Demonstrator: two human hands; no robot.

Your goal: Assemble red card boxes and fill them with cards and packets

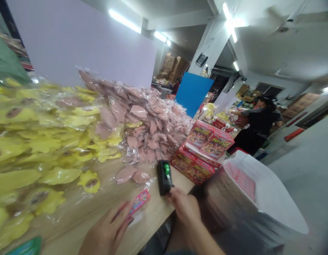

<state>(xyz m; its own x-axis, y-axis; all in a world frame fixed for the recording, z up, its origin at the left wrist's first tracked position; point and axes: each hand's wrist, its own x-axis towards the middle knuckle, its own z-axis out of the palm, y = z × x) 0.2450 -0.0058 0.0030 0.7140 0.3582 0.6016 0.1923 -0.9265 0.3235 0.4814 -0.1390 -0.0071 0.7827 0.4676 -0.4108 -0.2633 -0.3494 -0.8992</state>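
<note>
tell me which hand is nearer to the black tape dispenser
Right. The right hand is at the near end of the black tape dispenser; the left hand is farther off, to its left and nearer the camera, holding a pink packet.

The lower end of the slim pink printed box [140,202] is covered by the left hand [107,225]; its lettering is blurred. The bottom edge cuts off a green packet [27,248]. What the right hand [186,207] grips at the black tape dispenser [161,179] cannot be determined. Bagged yellow pieces [15,177] run past the left edge.
</note>
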